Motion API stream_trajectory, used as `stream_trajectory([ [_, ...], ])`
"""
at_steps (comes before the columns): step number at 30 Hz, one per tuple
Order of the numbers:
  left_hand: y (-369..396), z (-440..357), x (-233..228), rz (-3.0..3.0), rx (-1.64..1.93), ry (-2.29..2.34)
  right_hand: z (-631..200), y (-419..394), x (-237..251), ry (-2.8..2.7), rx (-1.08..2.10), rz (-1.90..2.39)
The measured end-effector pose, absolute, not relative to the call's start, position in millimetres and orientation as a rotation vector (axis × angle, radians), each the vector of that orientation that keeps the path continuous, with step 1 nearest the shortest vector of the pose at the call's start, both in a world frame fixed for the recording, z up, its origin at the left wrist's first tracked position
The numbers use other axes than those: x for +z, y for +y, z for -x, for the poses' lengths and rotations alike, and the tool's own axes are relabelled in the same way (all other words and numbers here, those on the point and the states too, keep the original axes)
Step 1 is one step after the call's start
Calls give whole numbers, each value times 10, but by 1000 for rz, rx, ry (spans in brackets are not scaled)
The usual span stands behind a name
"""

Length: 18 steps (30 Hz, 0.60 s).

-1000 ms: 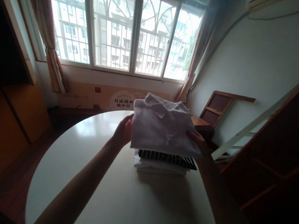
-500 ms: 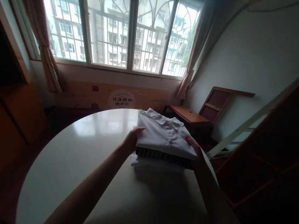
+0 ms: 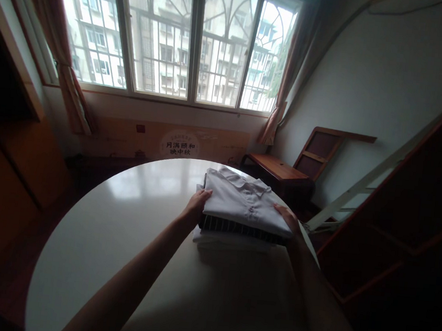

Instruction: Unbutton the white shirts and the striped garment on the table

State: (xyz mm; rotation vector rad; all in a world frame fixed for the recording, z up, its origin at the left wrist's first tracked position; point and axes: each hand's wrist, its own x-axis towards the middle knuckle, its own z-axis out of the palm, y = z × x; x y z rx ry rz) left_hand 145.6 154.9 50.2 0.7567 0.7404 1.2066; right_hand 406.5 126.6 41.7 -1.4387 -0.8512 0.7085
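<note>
A folded white collared shirt (image 3: 243, 202) lies on top of a small stack of folded clothes on a round white table (image 3: 119, 228). Under it is a dark striped garment (image 3: 238, 228), and below that a white folded piece (image 3: 229, 240). My left hand (image 3: 196, 205) rests on the shirt's left edge, fingers laid over the fabric. My right hand (image 3: 287, 218) touches the shirt's right front corner. Both hands lie flat on the cloth rather than gripping it.
A wide barred window (image 3: 179, 35) with curtains fills the far wall. A wooden bench and folded wooden chair (image 3: 317, 154) stand at the right beyond the table. Dark wooden furniture (image 3: 416, 217) is close on the right, a wooden cabinet (image 3: 8, 164) on the left.
The white shirt, held above the stack a second ago, has come down onto the striped garment. Both hands now rest on its edges.
</note>
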Motion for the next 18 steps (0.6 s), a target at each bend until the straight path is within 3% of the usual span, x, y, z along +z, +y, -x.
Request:
stream_trajectory([
  [18, 1417, -1475, 442, -816, 1426, 969, -4036, 1299, 352, -921, 809, 1406],
])
